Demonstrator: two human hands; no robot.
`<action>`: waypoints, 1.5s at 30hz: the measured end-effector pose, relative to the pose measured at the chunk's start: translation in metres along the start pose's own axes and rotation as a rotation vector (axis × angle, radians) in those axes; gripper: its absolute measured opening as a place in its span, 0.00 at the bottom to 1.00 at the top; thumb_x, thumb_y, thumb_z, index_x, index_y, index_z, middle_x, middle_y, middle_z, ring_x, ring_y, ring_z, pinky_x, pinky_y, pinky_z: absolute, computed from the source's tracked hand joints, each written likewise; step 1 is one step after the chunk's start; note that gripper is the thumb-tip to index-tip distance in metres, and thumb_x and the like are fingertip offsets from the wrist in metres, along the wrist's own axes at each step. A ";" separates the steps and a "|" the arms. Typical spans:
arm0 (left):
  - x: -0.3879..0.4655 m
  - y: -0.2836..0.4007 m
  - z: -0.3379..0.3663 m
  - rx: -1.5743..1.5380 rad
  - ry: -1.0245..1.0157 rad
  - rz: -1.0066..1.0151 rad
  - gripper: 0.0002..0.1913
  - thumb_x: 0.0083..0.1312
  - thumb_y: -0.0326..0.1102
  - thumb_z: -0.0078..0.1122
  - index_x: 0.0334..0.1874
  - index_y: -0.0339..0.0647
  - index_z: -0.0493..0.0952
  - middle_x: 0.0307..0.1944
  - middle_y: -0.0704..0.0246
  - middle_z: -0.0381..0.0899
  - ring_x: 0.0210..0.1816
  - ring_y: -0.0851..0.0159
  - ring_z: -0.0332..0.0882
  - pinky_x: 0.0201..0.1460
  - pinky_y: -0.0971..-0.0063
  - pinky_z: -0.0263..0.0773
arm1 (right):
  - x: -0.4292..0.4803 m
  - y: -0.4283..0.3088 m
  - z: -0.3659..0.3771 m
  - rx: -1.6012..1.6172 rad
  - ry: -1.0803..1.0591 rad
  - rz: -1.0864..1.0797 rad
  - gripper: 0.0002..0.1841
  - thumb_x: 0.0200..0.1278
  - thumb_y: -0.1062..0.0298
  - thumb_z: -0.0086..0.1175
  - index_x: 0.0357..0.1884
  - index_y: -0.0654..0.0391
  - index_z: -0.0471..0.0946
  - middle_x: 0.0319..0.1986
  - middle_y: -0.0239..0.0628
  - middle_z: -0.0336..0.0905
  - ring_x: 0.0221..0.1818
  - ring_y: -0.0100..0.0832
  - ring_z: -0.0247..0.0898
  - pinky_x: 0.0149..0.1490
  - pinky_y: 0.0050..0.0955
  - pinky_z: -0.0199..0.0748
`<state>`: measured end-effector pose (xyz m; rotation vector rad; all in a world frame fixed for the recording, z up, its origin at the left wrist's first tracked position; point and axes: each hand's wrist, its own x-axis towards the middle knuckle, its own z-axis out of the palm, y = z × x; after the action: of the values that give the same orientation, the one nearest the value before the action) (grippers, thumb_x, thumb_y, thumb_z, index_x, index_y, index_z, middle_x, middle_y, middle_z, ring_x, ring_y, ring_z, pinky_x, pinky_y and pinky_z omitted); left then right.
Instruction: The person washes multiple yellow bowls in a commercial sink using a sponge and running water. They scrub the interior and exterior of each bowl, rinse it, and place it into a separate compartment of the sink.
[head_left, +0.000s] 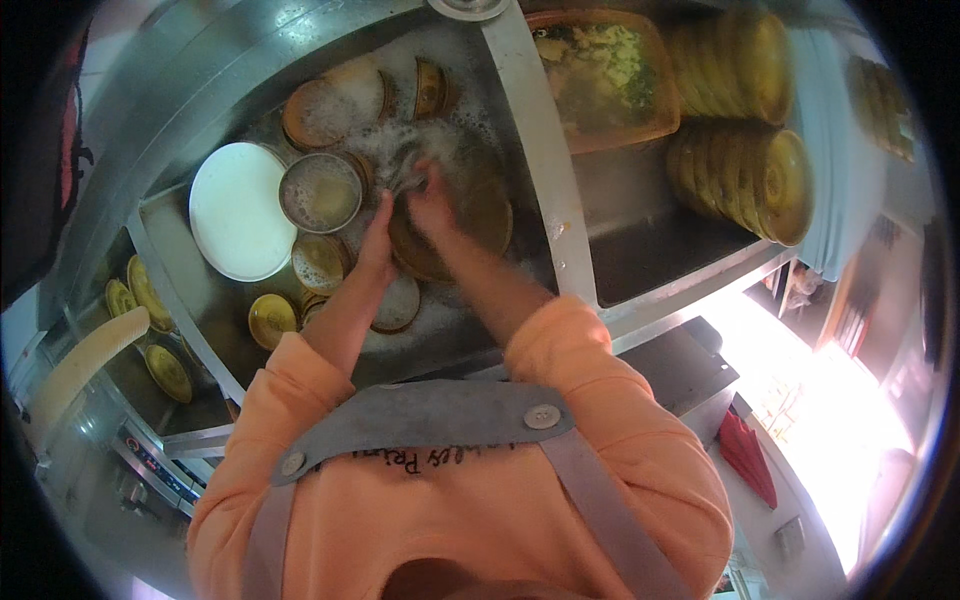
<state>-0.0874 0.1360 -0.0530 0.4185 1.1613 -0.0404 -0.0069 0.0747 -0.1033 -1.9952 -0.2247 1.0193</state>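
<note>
My left hand (379, 244) is over the soapy sink (517, 255), thumb up, its fingers mostly hidden. Close on its right, my right hand (431, 206) is blurred, its fingers curled at a wet grey item (401, 178) too smeared to identify. Beneath the right wrist lies a large round brown dish (487, 225) in cloudy water. Left of my hands, a round metal-rimmed bowl (321, 193) holds foamy water. Small yellow-brown dishes (319, 264) are stacked below it, and a suds-covered round dish (396, 304) sits near my left wrist.
A white oval plate (241, 211) leans at the left; a small yellow dish (272, 321) lies below. Foamy brown bowls (322, 109) sit at the back. Beyond the steel divider (541, 150) are an orange tub (611, 82) of food scraps and stacked yellow plates (739, 180). A ribbed hose (90, 360) crosses the left.
</note>
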 end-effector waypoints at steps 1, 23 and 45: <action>0.000 -0.002 -0.008 -0.016 -0.080 0.011 0.39 0.62 0.64 0.49 0.68 0.45 0.55 0.67 0.62 0.56 0.67 0.57 0.54 0.66 0.56 0.53 | 0.001 0.004 0.000 0.029 0.080 0.017 0.23 0.60 0.65 0.48 0.58 0.56 0.64 0.51 0.44 0.69 0.56 0.41 0.64 0.58 0.39 0.62; 0.015 -0.011 -0.026 -0.036 -0.074 -0.027 0.39 0.61 0.63 0.50 0.67 0.43 0.57 0.67 0.64 0.57 0.67 0.54 0.54 0.67 0.56 0.52 | -0.083 0.026 -0.023 -0.324 -0.391 -0.082 0.30 0.57 0.57 0.53 0.62 0.57 0.64 0.53 0.45 0.70 0.56 0.45 0.63 0.60 0.37 0.61; 0.019 -0.003 -0.016 0.021 -0.086 -0.012 0.34 0.63 0.58 0.52 0.64 0.41 0.62 0.63 0.64 0.64 0.62 0.56 0.62 0.63 0.60 0.58 | -0.007 0.021 -0.017 -0.144 -0.237 -0.102 0.26 0.60 0.49 0.48 0.56 0.55 0.71 0.55 0.48 0.68 0.56 0.45 0.65 0.63 0.37 0.59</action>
<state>-0.0947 0.1420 -0.0767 0.4242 1.0796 -0.0808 -0.0033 0.0483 -0.1101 -1.9652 -0.5361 1.2016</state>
